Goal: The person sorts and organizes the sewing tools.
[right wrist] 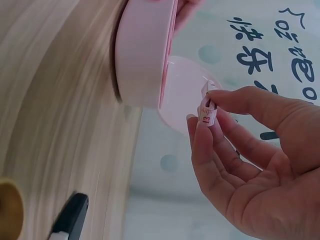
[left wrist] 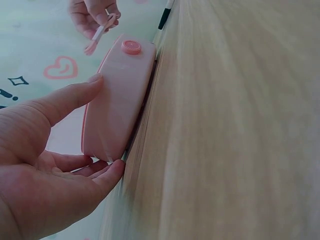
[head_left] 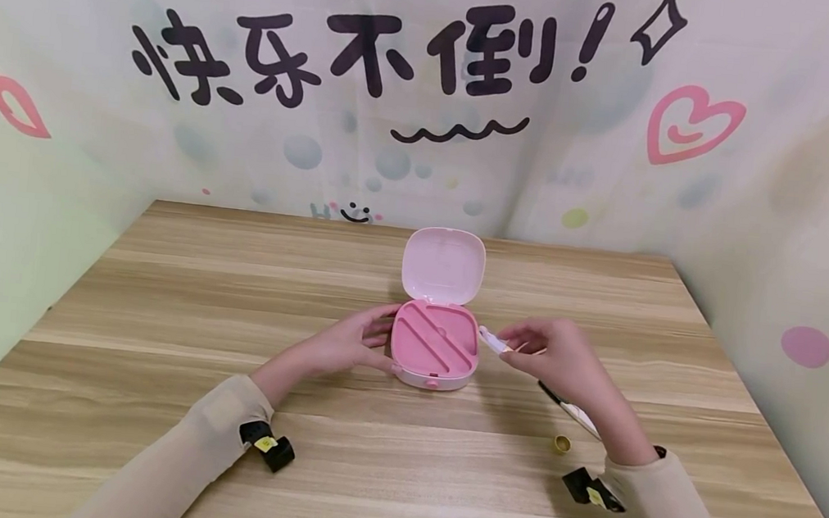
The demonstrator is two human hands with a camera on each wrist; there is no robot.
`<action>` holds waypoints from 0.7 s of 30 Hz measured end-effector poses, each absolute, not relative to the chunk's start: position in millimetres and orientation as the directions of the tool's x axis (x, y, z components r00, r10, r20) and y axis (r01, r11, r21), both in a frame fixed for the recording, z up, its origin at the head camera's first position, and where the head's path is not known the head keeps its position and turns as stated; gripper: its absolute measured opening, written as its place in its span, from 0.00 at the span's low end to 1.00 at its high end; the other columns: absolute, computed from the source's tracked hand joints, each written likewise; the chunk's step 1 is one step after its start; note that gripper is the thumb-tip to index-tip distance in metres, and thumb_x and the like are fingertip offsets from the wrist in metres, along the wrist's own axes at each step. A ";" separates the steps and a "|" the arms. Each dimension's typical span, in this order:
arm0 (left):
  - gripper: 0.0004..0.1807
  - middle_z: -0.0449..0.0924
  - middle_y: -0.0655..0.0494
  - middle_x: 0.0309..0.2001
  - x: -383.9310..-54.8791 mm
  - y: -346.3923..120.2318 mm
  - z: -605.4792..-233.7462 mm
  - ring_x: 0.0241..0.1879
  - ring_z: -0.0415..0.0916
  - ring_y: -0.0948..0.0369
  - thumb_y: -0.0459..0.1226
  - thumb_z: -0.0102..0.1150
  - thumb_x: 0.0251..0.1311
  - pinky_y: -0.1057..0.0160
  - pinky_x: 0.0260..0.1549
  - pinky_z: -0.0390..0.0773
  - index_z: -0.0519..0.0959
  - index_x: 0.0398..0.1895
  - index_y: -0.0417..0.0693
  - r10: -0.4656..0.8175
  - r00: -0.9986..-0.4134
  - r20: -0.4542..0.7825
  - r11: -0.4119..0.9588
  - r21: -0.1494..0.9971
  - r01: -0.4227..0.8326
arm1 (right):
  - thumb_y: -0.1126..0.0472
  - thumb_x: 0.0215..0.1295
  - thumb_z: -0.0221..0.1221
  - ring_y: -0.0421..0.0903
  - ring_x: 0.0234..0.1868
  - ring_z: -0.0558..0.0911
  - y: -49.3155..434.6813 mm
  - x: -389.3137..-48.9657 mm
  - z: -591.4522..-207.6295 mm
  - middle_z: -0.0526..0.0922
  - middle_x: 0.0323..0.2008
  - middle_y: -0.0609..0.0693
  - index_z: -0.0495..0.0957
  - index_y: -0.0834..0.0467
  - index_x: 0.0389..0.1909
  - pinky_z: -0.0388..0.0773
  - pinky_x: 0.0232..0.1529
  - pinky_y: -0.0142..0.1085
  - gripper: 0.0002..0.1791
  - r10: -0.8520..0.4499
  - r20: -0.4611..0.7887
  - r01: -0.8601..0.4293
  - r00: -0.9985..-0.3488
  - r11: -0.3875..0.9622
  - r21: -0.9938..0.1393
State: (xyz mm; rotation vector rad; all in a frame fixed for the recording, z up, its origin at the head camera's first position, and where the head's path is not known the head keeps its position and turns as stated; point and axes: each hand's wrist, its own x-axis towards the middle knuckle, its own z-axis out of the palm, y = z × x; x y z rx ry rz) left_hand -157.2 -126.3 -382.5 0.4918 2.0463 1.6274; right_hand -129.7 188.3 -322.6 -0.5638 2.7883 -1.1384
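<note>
A small pink box [head_left: 415, 378] stands on the table, its pale pink lid [head_left: 443, 266] tipped up at the back. Slanted ridges divide the tray inside, and a round pink button [left wrist: 131, 47] sits on the front. My left hand [head_left: 355, 340] holds the box at its left side, thumb against the front wall and fingers around the side near the base. Just right of the box, my right hand [head_left: 557, 358] pinches a folded measuring tape [right wrist: 207, 116] between thumb and fingers; red numerals show on it. One end of the tape points towards the tray.
Below my right hand, a slim white tool [head_left: 581, 419] with a black end lies on the wooden table [head_left: 365, 485]. A gold thimble [head_left: 562, 444] is near it. A printed cloth backdrop [head_left: 363, 164] hangs behind the table.
</note>
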 end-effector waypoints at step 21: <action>0.51 0.54 0.39 0.77 -159.6 -126.6 -386.6 0.75 0.56 0.44 0.28 0.71 0.54 0.51 0.73 0.63 0.52 0.78 0.40 0.556 -0.820 -0.139 0.233 0.972 -0.006 | 0.69 0.56 0.69 0.44 0.31 0.84 155.4 -142.5 -331.3 0.87 0.30 0.54 0.86 0.68 0.41 0.82 0.30 0.29 0.11 -0.403 0.086 -0.329 -0.911 0.585 -0.741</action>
